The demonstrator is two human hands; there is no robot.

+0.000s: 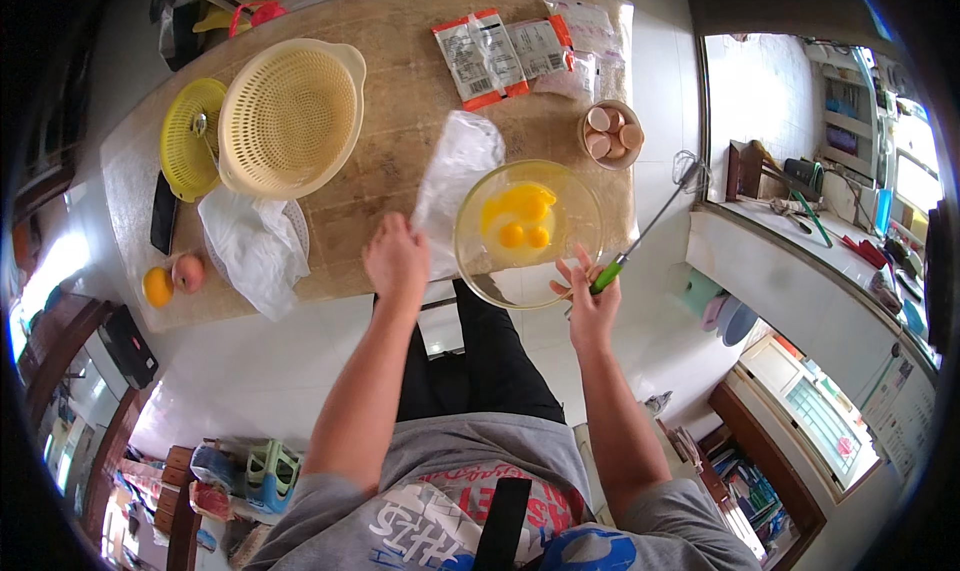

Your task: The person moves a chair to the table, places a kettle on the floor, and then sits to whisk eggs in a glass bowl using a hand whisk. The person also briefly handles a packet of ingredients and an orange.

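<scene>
In my right hand (591, 289) is a whisk with a green handle (607, 274); its wire head points up and away to the right, outside the bowl. That hand is at the near right rim of a clear glass bowl (480, 286), which holds several egg yolks (525, 214) and egg white. My left hand (397, 259) is at the table's near edge, beside a crumpled clear plastic bag (459, 158) that lies left of the bowl. Whether its fingers touch the bag I cannot tell. A small bowl (636, 160) of cracked eggshells (615, 132) stands beyond the glass bowl, to the right.
Printed packets (480, 57) and clear bags (585, 27) lie at the table's far right. To the left are a cream plastic colander (289, 117), a yellow basket (187, 139) with a spoon, a black phone (163, 213), a white plastic bag (255, 248) on a plate, and two fruits (187, 274).
</scene>
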